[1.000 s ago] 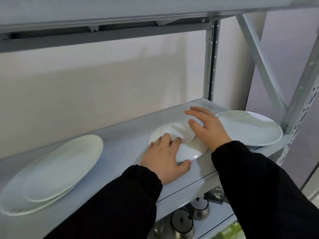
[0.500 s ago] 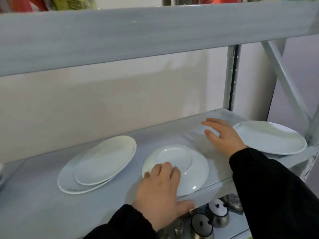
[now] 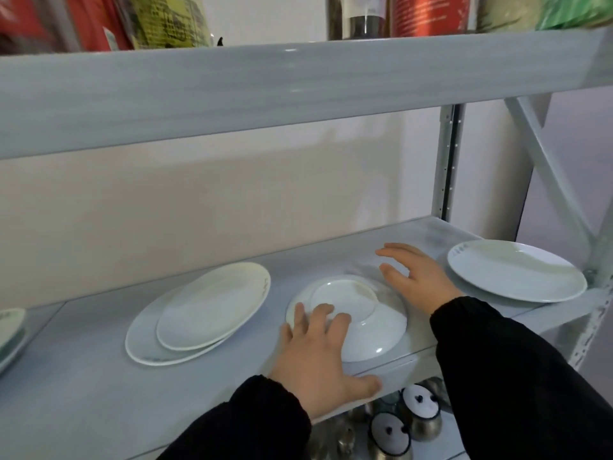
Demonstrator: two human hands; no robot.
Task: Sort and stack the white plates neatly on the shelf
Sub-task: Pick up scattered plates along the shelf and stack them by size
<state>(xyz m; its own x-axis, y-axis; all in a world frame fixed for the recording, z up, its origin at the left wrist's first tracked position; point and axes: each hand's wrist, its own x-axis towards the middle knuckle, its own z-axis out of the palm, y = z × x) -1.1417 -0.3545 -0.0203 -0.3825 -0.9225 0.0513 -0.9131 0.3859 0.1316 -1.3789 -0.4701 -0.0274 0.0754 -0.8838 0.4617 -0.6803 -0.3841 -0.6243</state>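
Plates: four spots along shelf (image 3: 83, 393), not yet one stack.
Done: pair (image 3: 199, 313) at left, small on large, askew.
Remaining: upturned dish (image 3: 365, 313) centre; plate (image 3: 514, 270) right; edge plate (image 3: 10, 330) far left.
Left hand (image 3: 315, 356): straight fingers rest on dish's near rim.
Right hand (image 3: 421, 280): spread, holding nothing, just right of dish.
Material: glossy white ceramic, shallow, round to oval; shelf matte grey.

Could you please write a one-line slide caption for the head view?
Left hand rests on an inverted plate on the shelf, right hand open beside it.
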